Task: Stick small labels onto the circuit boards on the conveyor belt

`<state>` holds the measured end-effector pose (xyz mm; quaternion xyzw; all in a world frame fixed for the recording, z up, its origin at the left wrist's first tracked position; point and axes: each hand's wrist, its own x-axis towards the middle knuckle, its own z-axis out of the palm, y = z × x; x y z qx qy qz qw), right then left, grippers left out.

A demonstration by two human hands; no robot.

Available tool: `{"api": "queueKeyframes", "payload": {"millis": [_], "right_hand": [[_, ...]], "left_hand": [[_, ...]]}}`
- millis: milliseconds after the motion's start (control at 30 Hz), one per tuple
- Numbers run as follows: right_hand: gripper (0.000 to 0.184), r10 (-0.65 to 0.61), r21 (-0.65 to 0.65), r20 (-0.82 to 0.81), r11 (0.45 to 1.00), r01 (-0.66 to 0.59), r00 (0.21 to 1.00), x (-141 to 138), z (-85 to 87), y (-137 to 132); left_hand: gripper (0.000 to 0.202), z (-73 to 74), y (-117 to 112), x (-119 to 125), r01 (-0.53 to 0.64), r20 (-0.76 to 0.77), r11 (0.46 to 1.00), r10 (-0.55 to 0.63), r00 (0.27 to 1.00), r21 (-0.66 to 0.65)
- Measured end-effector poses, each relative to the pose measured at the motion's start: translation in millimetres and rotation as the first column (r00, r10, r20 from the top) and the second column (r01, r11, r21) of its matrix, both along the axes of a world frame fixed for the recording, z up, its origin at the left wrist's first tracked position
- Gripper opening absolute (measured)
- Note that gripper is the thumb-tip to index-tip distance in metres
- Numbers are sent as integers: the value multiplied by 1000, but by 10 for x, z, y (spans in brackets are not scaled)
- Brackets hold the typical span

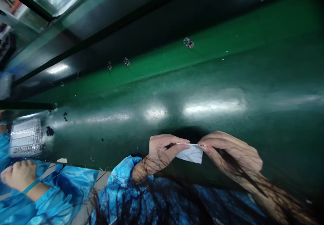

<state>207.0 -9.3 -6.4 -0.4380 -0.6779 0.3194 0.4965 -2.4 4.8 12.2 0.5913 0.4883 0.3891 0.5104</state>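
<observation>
My left hand (162, 149) and my right hand (233, 152) meet just above the near edge of a green conveyor belt (227, 66). Both pinch a small white paper piece (191, 153) between fingertips, the left on its left end, the right on its right end. The paper hangs edge-on at the top and folds down below the fingers. My blue sleeve (121, 177) covers the left forearm. Strands of dark hair hang across the lower view and partly veil both wrists.
Small electronic parts (188, 43) lie on the belt's far side, with two more (126, 61) further left. A clear plastic tray (26, 136) sits at the left. A co-worker's fist (19, 174) in a blue sleeve rests at the lower left. Tiny black bits (49, 131) lie nearby.
</observation>
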Motion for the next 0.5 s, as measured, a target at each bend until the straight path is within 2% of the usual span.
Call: {"api": "queueKeyframes", "payload": {"millis": [300,467,500], "right_hand": [[30,32,-79,-70,996,-38,997,-26,2,-7],[13,49,-131,-82,990,-60,995,32,2,16],[29,4,-160,-102,987,-21,995,61,-1,18]], "left_hand": [[26,3,-10,112,-10,107,997,18,994,-71],[29,1,-44,138,-28,126,992,44,991,-125],[27,3,-51,136,-27,124,990,45,991,-139]]}}
